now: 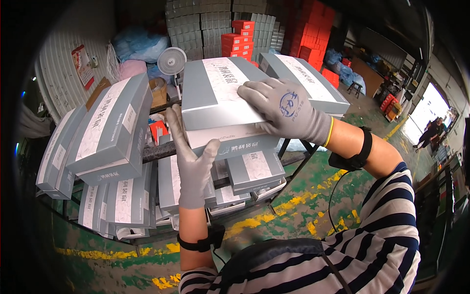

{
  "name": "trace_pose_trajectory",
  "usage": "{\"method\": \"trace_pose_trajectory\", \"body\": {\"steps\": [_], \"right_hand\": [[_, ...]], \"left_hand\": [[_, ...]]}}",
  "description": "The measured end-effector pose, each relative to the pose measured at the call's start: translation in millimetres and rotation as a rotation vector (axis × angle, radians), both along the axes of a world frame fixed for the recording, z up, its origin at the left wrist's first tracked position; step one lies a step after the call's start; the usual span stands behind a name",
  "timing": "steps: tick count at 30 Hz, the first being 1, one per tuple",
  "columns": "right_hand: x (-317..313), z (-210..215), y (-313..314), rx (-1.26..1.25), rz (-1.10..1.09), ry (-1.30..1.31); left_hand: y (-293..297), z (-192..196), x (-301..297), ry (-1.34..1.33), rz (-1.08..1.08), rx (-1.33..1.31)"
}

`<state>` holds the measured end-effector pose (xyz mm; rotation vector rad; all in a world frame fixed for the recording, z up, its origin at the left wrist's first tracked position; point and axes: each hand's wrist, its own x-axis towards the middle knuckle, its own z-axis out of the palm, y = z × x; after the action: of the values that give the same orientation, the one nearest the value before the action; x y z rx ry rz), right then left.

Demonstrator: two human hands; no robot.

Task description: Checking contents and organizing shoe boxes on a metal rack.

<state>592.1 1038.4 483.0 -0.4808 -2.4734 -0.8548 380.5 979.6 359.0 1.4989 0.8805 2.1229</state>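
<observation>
Left hand (192, 164), thumb spread wide, touches a smooth rectangular grey box (220, 93) at the metal rack (158, 152)'s near edge; right hand (289, 111) lies open across its lid

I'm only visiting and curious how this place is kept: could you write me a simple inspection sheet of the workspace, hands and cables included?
Surface: dark rack, carrying boxes on more than one level.
Job's things: grey box with a pale band, touched by both hands; more grey boxes around it.
Clutter: blue bags heaped behind.
Hands: gloved left hand spread at the box's near left corner; gloved right hand over its near right edge.
Cables: black cable looping from the right forearm strap.
Surroundings: white fan, stacked red boxes, green floor with yellow markings.
</observation>
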Motion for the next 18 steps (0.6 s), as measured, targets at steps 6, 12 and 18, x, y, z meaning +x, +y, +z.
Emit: {"method": "trace_pose_trajectory", "body": {"steps": [6,12,18], "right_hand": [[-2,-10,-10,-0.030,-0.095,-0.011],[-2,-8,-14,-0.063,-0.047,0.027],[-9,-13,-17,-0.065,-0.037,0.047]], "left_hand": [[-6,15,-1,0.013,-0.154,-0.097],[-8,15,-2,0.031,-0.206,-0.045],[-14,19,-15,-0.055,-0.296,-0.112]]}}
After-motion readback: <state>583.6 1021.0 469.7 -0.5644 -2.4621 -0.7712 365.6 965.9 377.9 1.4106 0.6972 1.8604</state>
